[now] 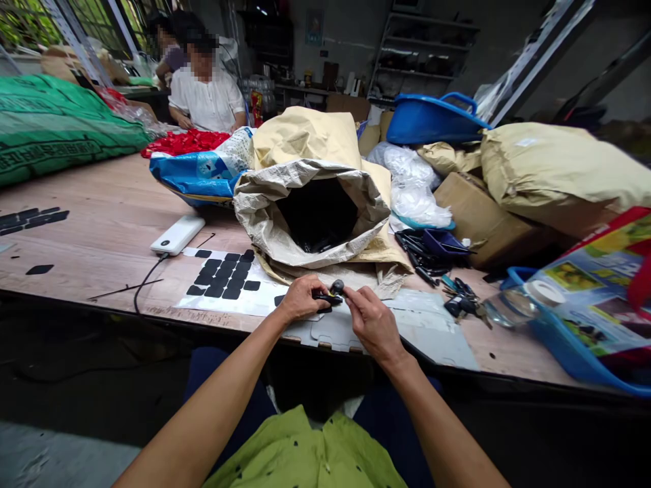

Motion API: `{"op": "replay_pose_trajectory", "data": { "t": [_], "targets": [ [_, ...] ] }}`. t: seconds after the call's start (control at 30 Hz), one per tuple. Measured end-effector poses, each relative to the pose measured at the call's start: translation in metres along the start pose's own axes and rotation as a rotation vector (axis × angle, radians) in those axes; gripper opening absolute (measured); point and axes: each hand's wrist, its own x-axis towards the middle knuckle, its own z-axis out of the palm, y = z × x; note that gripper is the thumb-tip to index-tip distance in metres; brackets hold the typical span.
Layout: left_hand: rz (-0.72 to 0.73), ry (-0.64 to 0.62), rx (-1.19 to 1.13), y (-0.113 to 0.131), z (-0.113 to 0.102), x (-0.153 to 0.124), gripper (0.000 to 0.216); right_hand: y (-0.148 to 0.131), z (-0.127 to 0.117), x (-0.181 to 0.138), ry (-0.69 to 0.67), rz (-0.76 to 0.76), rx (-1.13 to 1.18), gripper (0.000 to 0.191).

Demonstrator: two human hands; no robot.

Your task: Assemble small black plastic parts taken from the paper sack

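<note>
My left hand [301, 297] is closed on a small black part [325, 298] above the table's front edge. My right hand [373, 322] pinches another small dark piece with a rounded end [337, 287], held against the left one. Exactly what these parts are is too small to tell. Beneath both hands lies a grey cardboard sheet [427, 322]. Just beyond them, a large paper sack [254, 203] lies on its side, its mouth facing me and dark items inside. Left of my hands, a white sheet [188, 301] carries several black rounded-square stickers [216, 278].
A white power bank [178, 234] with a black cable stands at left. Black parts [417, 254], a clear bottle [513, 305] and a blue basin [574, 352] are at right. Across the table sits a person [206, 95] by red pieces [188, 142]. A green sack [66, 129] lies far left.
</note>
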Motion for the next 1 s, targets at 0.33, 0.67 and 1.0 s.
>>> {"op": "replay_pose_trajectory", "data": {
  "t": [0.33,0.67,1.0],
  "targets": [
    [0.009,0.003,0.017,-0.002,0.002,0.0,0.016,0.012,-0.007,-0.007,0.048,0.054,0.079,0.035],
    [0.023,-0.017,0.093,0.003,0.0,0.0,0.027,0.067,0.009,0.024,0.015,0.124,-0.127,0.027],
    [0.014,-0.06,0.128,0.002,0.0,0.001,0.022,0.072,0.03,0.015,0.084,0.107,-0.227,0.025]
  ]
}}
